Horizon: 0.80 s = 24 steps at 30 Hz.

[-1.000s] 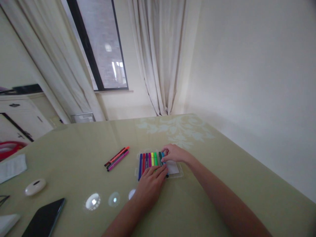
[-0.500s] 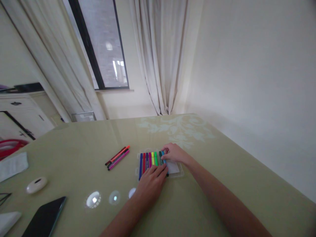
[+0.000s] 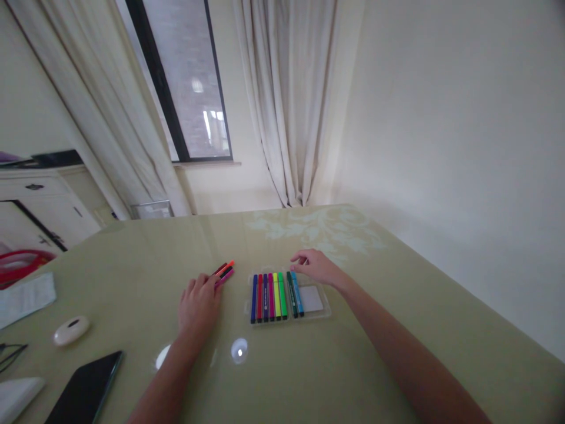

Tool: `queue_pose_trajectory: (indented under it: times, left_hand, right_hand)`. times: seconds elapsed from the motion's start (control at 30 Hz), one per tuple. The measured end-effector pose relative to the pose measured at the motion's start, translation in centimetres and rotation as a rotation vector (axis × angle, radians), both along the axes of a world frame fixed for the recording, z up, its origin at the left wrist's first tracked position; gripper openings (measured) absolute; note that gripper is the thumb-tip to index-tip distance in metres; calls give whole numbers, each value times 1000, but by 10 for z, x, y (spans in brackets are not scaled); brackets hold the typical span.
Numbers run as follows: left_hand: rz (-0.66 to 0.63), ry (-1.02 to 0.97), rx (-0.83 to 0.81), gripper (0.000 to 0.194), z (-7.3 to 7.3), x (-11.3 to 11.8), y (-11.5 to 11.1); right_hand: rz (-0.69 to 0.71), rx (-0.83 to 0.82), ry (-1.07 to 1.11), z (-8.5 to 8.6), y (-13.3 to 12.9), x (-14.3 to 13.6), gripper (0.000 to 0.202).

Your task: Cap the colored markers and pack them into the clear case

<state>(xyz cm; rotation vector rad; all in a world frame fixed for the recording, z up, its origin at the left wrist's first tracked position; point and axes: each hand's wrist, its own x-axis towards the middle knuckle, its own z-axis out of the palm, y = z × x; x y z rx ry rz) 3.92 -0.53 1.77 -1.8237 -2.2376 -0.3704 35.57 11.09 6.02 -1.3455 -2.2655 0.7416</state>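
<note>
A clear plastic case lies open on the table, with several coloured markers side by side in its left part. Dark green and light blue markers lie slightly tilted right of them, beside a white card. My left hand is over the lower ends of a small group of loose markers, orange, magenta and dark; its fingertips are partly hidden, so a grip cannot be made out. My right hand hovers at the case's top edge, fingers apart and holding nothing.
A black phone, a white oval object, a pale cloth-like item, a cable and a red round object are on the left. A wall borders the table on the right.
My left hand has moved left from the case to the loose markers. My right hand has let go of the light blue marker and lifted slightly away.
</note>
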Motion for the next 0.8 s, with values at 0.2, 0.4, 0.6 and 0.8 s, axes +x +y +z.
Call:
queue_pose_trajectory:
  times: [0.2, 0.4, 0.6, 0.8]
  left_hand:
    - [-52, -105, 18, 29, -6, 9, 3]
    - [-216, -584, 207, 28, -5, 48, 4]
    - [-420, -1201, 211, 34, 8, 107, -11]
    - [-532, -910, 201, 31, -2, 121, -19]
  right_hand:
    - [35, 5, 62, 6, -7, -6, 28]
    - [163, -40, 274, 13, -29, -29, 29]
    - [196, -167, 649, 11, -40, -50, 24]
    - [65, -184, 575, 19, -17, -22, 18]
